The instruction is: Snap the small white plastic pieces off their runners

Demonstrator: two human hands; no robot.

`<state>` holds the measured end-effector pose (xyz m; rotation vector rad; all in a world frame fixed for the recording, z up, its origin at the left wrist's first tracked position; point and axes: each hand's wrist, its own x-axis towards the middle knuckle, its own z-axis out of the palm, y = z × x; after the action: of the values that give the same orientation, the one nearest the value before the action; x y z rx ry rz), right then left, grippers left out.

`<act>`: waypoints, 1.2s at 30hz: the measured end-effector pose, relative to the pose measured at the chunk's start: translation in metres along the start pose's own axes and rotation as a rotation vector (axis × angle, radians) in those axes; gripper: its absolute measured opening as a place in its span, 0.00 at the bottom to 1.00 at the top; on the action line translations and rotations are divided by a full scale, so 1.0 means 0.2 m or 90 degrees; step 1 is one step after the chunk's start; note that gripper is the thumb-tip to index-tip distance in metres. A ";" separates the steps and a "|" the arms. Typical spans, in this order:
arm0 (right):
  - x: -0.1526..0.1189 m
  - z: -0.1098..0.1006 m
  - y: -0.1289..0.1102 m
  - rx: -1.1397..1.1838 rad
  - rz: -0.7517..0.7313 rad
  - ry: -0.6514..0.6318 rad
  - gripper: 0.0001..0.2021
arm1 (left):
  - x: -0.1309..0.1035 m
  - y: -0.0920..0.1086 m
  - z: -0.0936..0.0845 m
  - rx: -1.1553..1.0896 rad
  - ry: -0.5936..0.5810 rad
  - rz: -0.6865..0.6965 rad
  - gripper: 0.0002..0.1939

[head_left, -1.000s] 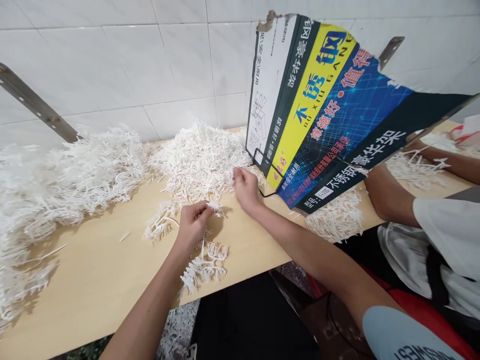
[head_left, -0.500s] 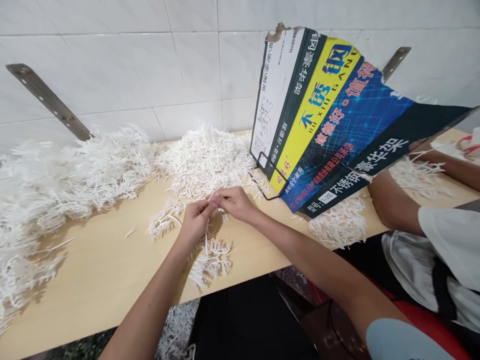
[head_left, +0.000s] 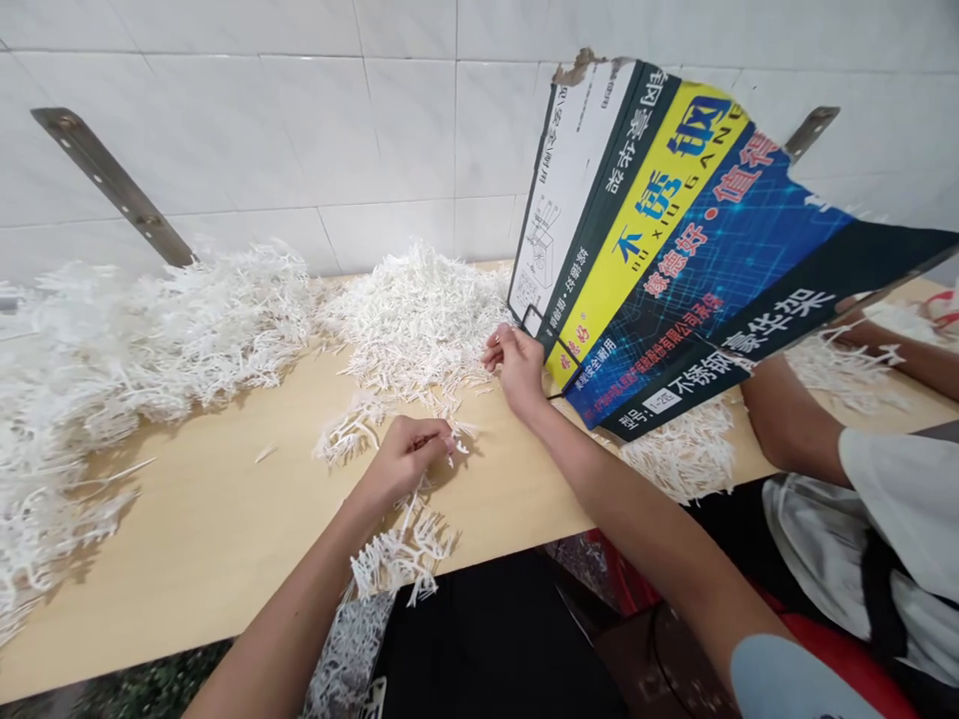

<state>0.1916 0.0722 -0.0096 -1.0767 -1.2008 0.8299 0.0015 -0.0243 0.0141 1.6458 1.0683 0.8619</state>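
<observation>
My left hand (head_left: 420, 451) is closed on a branched white plastic piece (head_left: 409, 544); its stems hang below the fist over the table's front edge, and small white tips stick out by the thumb. To the right and farther back, my right hand (head_left: 515, 367) is apart from the left, its fingers curled together beside the right edge of a pile of small white pieces (head_left: 420, 310). Whether anything is between those fingertips is too small to tell. Another branched white piece (head_left: 352, 427) lies on the table just behind my left hand.
A large heap of branched white pieces (head_left: 172, 340) covers the left of the table (head_left: 202, 539). A printed cardboard panel (head_left: 659, 260) stands in a black wire holder (head_left: 533, 318) at right. Beyond it are a person's arms (head_left: 794, 419) and more white pieces (head_left: 681, 454).
My hands, together before, are now apart: the right moved right and back towards the cardboard, the left stayed near its place. The branched piece below my left hand now hangs past the table edge.
</observation>
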 end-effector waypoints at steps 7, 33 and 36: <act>-0.06 0.02 -0.10 -0.191 -0.273 -0.241 0.20 | 0.05 0.00 0.01 -0.003 0.129 0.016 0.19; -0.18 0.09 -0.13 -0.133 -0.181 -0.329 0.12 | 0.08 -0.07 0.00 -0.091 0.387 0.191 0.11; -0.20 0.10 -0.17 -0.091 -0.158 -0.407 0.11 | 0.08 -0.08 0.00 -0.168 0.324 0.207 0.13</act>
<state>0.1631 0.0281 0.0103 -0.7652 -1.9108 0.9337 0.0028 -0.0068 0.0000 1.4285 0.9735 1.6271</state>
